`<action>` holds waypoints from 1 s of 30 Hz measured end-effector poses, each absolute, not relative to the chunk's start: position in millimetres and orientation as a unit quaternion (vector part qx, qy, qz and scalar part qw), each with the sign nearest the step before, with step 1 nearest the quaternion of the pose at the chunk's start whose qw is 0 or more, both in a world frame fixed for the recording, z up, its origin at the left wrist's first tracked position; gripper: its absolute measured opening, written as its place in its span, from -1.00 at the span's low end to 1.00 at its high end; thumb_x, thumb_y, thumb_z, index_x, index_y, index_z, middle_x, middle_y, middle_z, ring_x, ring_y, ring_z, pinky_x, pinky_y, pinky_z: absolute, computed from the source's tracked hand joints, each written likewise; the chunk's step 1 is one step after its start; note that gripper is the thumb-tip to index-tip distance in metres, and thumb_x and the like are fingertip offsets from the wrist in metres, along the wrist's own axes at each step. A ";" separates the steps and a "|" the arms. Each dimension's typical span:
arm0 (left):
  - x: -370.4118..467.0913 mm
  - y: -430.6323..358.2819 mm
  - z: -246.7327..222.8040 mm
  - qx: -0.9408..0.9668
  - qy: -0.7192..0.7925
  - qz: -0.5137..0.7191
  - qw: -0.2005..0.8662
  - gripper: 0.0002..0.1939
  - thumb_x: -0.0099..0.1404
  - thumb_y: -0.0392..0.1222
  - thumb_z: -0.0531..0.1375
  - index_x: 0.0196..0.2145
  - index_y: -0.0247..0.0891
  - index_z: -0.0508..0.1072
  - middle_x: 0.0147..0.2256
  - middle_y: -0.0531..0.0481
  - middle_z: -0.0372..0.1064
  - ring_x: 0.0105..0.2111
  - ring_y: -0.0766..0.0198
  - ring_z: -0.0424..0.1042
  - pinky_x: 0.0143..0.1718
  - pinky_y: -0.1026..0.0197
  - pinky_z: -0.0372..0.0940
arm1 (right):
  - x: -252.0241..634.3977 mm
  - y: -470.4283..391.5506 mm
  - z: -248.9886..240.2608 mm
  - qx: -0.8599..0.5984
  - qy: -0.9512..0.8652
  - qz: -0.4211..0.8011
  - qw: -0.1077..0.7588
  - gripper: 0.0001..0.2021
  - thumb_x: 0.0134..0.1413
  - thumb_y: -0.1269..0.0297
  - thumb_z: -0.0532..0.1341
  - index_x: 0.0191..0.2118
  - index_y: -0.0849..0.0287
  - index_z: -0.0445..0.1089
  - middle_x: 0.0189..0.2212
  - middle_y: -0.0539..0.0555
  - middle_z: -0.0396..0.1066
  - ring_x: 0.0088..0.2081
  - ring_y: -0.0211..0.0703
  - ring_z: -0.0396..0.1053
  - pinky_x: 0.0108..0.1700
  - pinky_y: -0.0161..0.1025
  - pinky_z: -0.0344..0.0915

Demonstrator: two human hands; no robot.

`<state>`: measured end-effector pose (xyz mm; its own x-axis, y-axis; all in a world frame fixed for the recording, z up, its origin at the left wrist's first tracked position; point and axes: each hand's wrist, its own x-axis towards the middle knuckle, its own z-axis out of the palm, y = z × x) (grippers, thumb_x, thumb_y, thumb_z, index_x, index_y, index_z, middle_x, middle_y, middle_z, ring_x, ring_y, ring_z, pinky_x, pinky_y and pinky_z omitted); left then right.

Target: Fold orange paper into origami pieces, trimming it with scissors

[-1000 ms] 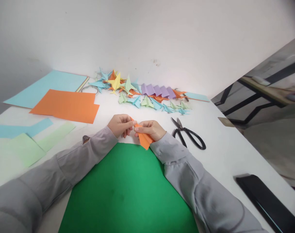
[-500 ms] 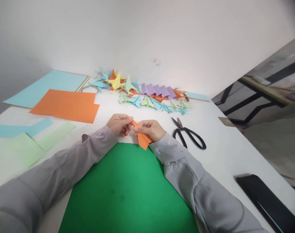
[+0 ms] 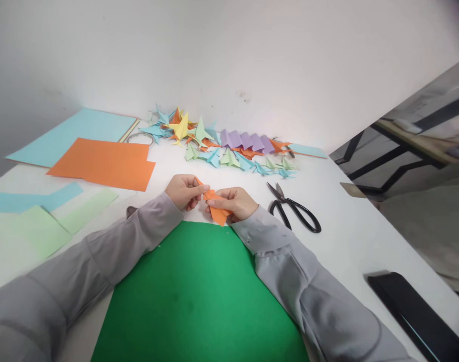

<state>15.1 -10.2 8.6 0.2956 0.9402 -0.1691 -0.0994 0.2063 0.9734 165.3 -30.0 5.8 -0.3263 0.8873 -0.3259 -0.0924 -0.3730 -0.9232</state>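
Observation:
A small folded orange paper (image 3: 219,215) is held up between my two hands, just past the far edge of the green sheet (image 3: 199,291). My left hand (image 3: 184,192) pinches its upper left part between thumb and forefinger. On the other side, my right hand (image 3: 237,202) grips the middle of the paper, thumb on top. A wider folded flap hangs below the right thumb. The fingers hide part of the folds.
Scissors (image 3: 290,203) with black handles lie right of my right hand. Beyond my hands, folded paper shapes (image 3: 229,158) line the wall, including a purple pleated strip (image 3: 246,142). Orange sheets (image 3: 104,163) and green paper pieces (image 3: 44,229) lie left. A black object (image 3: 414,311) sits near right.
The orange paper has turned and shifted slightly up and left, its lower flap now higher. My left fingers have moved along it, nearer to the right thumb.

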 end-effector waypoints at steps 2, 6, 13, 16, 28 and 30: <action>15.7 -10.1 8.7 0.486 0.438 0.400 0.641 -0.60 -0.15 -0.09 0.38 -0.70 -0.33 0.22 -0.82 0.16 0.18 -0.88 0.50 0.10 -0.91 0.44 -0.08 | 165.0 -29.5 5.3 -0.464 -0.423 0.691 0.359 -0.73 -0.66 0.30 0.45 -0.65 0.27 0.44 -0.71 0.03 0.42 -0.69 -0.30 0.30 -0.60 -0.35 0.20; 15.8 -11.1 9.4 0.508 0.431 0.381 0.641 -0.63 -0.13 -0.07 0.37 -0.68 -0.34 0.27 -0.81 0.14 0.21 -0.87 0.48 0.12 -0.90 0.43 -0.02 | 165.1 -28.8 6.8 -0.468 -0.408 0.700 0.352 -0.75 -0.65 0.31 0.44 -0.69 0.28 0.42 -0.73 0.03 0.41 -0.71 -0.33 0.28 -0.60 -0.36 0.21; 14.0 -11.5 8.5 0.529 0.418 0.367 0.641 -0.62 -0.16 -0.07 0.37 -0.73 -0.35 0.28 -0.85 0.11 0.17 -0.89 0.47 0.10 -0.90 0.41 -0.05 | 166.2 -28.2 7.2 -0.454 -0.401 0.705 0.370 -0.78 -0.54 0.28 0.42 -0.65 0.28 0.44 -0.73 0.06 0.41 -0.69 -0.29 0.30 -0.65 -0.37 0.22; 14.3 -9.1 5.5 0.477 0.430 0.418 0.643 -0.60 -0.14 -0.04 0.36 -0.75 -0.34 0.26 -0.84 0.12 0.15 -0.89 0.47 0.09 -0.90 0.40 -0.08 | 166.6 -27.8 7.4 -0.451 -0.360 0.722 0.383 -0.76 -0.38 0.20 0.37 -0.55 0.29 0.47 -0.69 0.12 0.43 -0.67 -0.22 0.34 -0.67 -0.34 0.26; 15.2 -8.1 4.3 0.485 0.433 0.429 0.627 -0.64 -0.12 -0.08 0.34 -0.73 -0.31 0.24 -0.84 0.13 0.13 -0.89 0.44 0.07 -0.90 0.36 -0.09 | 163.6 -31.7 8.0 -0.450 -0.370 0.701 0.411 -0.82 -0.42 0.35 0.40 -0.56 0.28 0.45 -0.72 0.03 0.40 -0.69 -0.31 0.31 -0.67 -0.41 0.26; 15.0 -8.4 4.9 0.488 0.420 0.430 0.633 -0.62 -0.14 -0.06 0.35 -0.71 -0.31 0.23 -0.83 0.14 0.15 -0.88 0.45 0.08 -0.90 0.38 -0.07 | 163.0 -31.7 7.6 -0.448 -0.367 0.696 0.424 -0.81 -0.45 0.35 0.40 -0.58 0.28 0.44 -0.74 0.03 0.39 -0.70 -0.31 0.30 -0.68 -0.41 0.24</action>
<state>15.0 -8.4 4.9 0.2769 0.9544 -0.1117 -0.1353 0.1538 0.9788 163.0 -31.7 7.6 -0.2385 0.9193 -0.3131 -0.2613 -0.3713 -0.8910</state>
